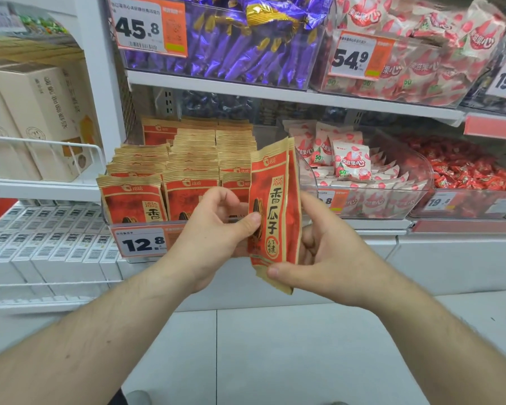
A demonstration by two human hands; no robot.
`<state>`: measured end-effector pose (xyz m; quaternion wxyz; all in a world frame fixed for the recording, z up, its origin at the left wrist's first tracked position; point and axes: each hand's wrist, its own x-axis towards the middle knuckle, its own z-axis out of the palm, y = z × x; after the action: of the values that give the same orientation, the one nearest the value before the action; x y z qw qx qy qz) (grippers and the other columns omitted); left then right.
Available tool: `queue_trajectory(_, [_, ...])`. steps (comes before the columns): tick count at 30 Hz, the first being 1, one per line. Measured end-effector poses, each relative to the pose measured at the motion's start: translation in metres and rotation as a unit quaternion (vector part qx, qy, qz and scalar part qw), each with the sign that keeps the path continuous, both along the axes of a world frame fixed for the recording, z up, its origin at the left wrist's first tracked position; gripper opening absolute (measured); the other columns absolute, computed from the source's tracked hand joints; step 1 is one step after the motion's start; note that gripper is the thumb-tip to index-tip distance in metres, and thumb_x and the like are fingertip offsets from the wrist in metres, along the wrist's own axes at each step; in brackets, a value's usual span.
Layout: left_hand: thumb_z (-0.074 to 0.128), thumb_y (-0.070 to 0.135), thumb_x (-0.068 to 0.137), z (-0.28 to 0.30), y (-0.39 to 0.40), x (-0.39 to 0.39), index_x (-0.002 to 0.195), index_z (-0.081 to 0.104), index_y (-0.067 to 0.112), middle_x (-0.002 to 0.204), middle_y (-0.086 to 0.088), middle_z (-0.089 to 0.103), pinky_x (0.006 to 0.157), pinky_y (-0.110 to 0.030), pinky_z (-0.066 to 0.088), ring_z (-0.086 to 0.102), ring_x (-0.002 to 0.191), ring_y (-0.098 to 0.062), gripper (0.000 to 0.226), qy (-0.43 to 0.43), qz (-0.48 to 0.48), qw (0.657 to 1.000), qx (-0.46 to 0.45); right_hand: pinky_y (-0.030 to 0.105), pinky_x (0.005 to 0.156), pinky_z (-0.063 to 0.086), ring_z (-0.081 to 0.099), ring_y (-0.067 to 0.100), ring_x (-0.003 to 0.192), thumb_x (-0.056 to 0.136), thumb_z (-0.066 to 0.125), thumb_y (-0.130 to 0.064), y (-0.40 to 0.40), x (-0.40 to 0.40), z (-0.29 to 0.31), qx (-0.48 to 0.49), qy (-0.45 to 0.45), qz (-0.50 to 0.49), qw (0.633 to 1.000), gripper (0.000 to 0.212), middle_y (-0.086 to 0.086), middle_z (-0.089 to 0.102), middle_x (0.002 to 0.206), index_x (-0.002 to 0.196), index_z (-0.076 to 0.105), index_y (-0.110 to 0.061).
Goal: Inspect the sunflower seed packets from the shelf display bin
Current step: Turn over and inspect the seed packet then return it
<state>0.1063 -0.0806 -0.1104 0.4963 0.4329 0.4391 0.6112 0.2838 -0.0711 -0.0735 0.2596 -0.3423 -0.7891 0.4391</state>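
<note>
Both hands hold the red-and-tan seed packets [275, 211] upright: the left hand [216, 238] pinches their left edge with its thumb on the front, and the right hand [324, 252] grips the bottom corner, fingers curled behind. The packets sit just in front of the display bin [138, 229], right of its 12.8 price tag [140, 244], where more packets [184, 171] stand in rows.

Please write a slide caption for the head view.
Both hands hold sunflower seed packets before the display bin.
</note>
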Motion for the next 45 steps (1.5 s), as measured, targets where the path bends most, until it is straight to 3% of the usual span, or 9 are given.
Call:
queue_trajectory(6, [0.081,0.034,0.067,-0.003,-0.005,0.004,0.094,0.046,0.013,0.080,0.002,0.063,0.070,-0.047,0.057,0.062,0.073,-0.018,0.048,0.021,-0.086,0.996,-0.005,0.050,0.064,0.059,0.070,0.030,0.064,0.065,0.085,-0.029,0.000,-0.002,-0.006,0.028,-0.055,0.000,0.998,0.091,0.010,0.073,0.073,0.135,0.034,-0.056])
queue_trajectory(8, [0.077,0.027,0.067,-0.002,-0.005,0.004,0.095,0.046,0.012,0.077,0.005,0.064,0.060,-0.038,0.057,0.063,0.070,-0.016,0.044,0.019,-0.089,0.996,-0.007,0.038,0.057,0.055,0.064,0.017,0.057,0.062,0.080,-0.047,0.001,-0.001,-0.008,0.051,-0.055,-0.016,0.997,0.078,0.001,0.071,0.069,0.128,0.042,-0.059])
queue_trajectory(11, [0.074,0.018,0.069,-0.001,-0.006,0.002,0.097,0.046,0.010,0.076,0.002,0.064,0.060,-0.032,0.054,0.062,0.069,-0.016,0.041,0.033,-0.123,0.992,-0.007,0.025,0.057,0.043,0.050,0.006,0.055,0.065,0.064,-0.063,0.009,0.003,-0.010,0.094,0.020,-0.082,0.992,0.052,-0.010,0.065,0.075,0.114,0.063,-0.045])
queue_trajectory(14, [0.075,0.011,0.068,-0.002,-0.008,0.002,0.098,0.046,0.008,0.075,0.001,0.065,0.060,-0.027,0.052,0.062,0.066,-0.014,0.042,0.051,-0.187,0.981,-0.002,0.013,0.060,0.044,0.059,-0.002,0.067,0.069,0.056,-0.061,0.012,0.004,-0.008,0.065,0.087,-0.093,0.990,0.043,-0.021,0.068,0.084,0.100,0.067,-0.034])
queue_trajectory(19, [0.079,0.024,0.057,-0.006,-0.009,0.004,0.099,0.047,0.009,0.092,-0.012,0.067,0.066,-0.032,0.055,0.064,0.083,-0.025,0.055,0.050,-0.234,0.971,-0.013,0.014,0.052,0.044,0.060,0.002,0.062,0.076,0.064,-0.041,0.011,0.001,-0.009,-0.002,0.110,-0.103,0.989,0.031,-0.013,0.066,0.071,0.095,0.065,-0.016])
queue_trajectory(24, [0.078,0.034,0.060,-0.004,-0.011,0.011,0.094,0.050,0.011,0.079,-0.004,0.065,0.066,-0.038,0.053,0.063,0.075,-0.020,0.050,0.018,-0.195,0.980,-0.026,0.023,0.054,0.047,0.058,0.009,0.056,0.079,0.060,-0.042,0.012,-0.002,-0.010,-0.033,0.112,-0.128,0.985,0.031,-0.010,0.067,0.069,0.098,0.070,-0.020])
queue_trajectory(29, [0.063,0.027,0.077,0.000,-0.012,0.011,0.100,0.054,0.010,0.079,-0.008,0.065,0.072,-0.047,0.051,0.063,0.081,-0.026,0.030,-0.015,-0.193,0.980,-0.044,0.024,0.056,0.047,0.056,0.009,0.054,0.094,0.064,-0.025,0.015,-0.004,-0.014,-0.037,0.125,-0.140,0.982,0.009,-0.008,0.066,0.067,0.095,0.072,-0.021])
queue_trajectory(36, [0.062,0.025,0.079,-0.001,-0.010,0.010,0.085,0.060,0.013,0.081,-0.011,0.067,0.071,-0.047,0.051,0.065,0.083,-0.023,0.014,-0.021,-0.185,0.981,-0.061,0.026,0.056,0.045,0.056,0.014,0.057,0.085,0.068,-0.031,0.018,-0.002,-0.018,-0.054,0.120,-0.118,0.984,0.019,-0.003,0.067,0.074,0.101,0.071,-0.020])
queue_trajectory(45, [0.066,0.022,0.082,0.003,-0.013,0.010,0.107,0.053,-0.006,0.096,-0.021,0.069,0.078,-0.048,0.049,0.067,0.103,-0.036,0.039,-0.007,-0.181,0.982,-0.061,0.033,0.071,0.050,0.061,0.026,0.079,0.077,0.063,-0.023,0.026,0.008,-0.021,-0.050,0.101,-0.047,0.993,0.040,0.001,0.073,0.109,0.117,0.067,-0.021])
